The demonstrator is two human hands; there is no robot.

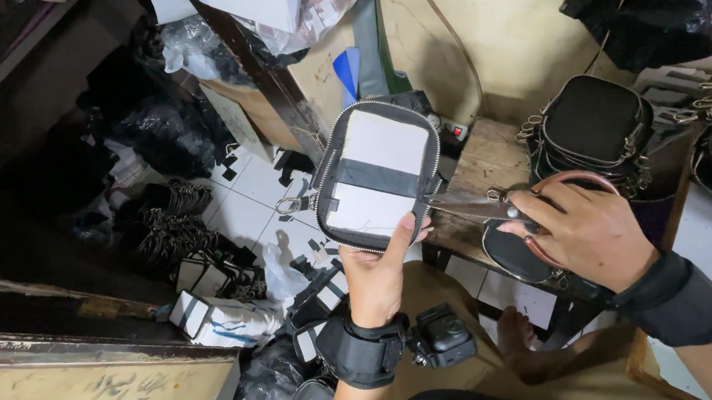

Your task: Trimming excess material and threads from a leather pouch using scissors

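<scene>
trimming stage looks like: left hand (376, 280) pinches half-sewn pouch (377, 174) by bottom edge, held up off bench (484, 165), lining showing; right hand (585, 234) fingers through scissors (490, 206), blades nearly closed at pouch's right edge; guessing next snip needs steady pouch, tips kept off zipper

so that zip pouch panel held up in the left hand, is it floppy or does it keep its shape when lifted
The pouch panel probably keeps its shape: it stands flat though the left hand pinches only its lower edge. It looks light, held by fingertips alone. The white backing pieces suggest stiffening. The right hand holds scissors at its edge.
</scene>
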